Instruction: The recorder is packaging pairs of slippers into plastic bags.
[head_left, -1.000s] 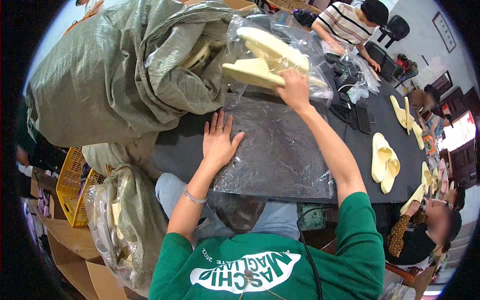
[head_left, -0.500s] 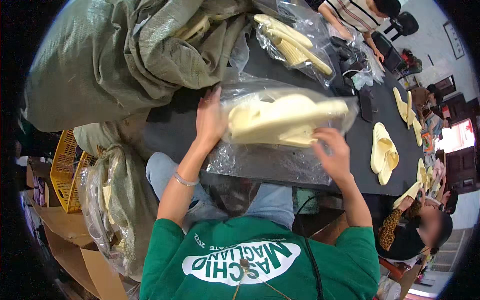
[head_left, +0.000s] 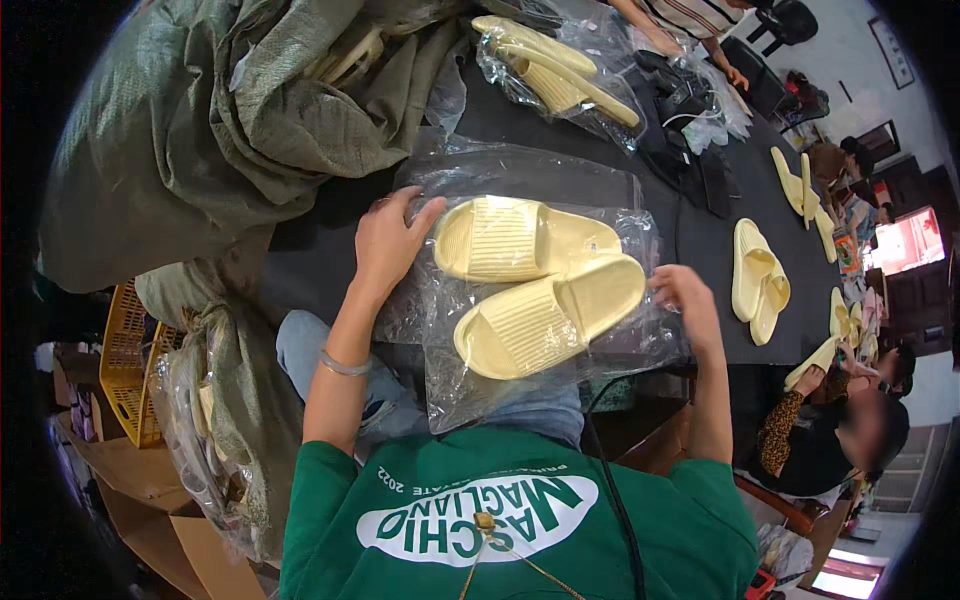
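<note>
A pair of pale yellow slide sandals [head_left: 540, 285] lies side by side in a clear plastic bag [head_left: 455, 395], ribbed straps facing up. The bag rests across the table's near edge and hangs over it towards my lap. At its upper left corner is my left hand [head_left: 390, 240], thumb and fingers apart, beside the toe of the farther slide. My right hand [head_left: 688, 300] is at the bag's right edge, its bent fingers closed on the film. Under this bag, another sheet of clear plastic [head_left: 540, 165] lies flat on the table.
A large grey-green woven sack [head_left: 200, 140] fills the far left. Another bagged pair of slides [head_left: 560, 75] lies at the back, near black devices [head_left: 690, 110]. Loose yellow slides [head_left: 760, 280] sit to the right. A yellow crate [head_left: 125, 370] stands at left. Other people work beyond.
The bagged slides have come down from a blurred, tilted position and now lie flat, nearer to me, straps up. My left hand's fingers have spread; my right hand has shifted to the bag's edge.
</note>
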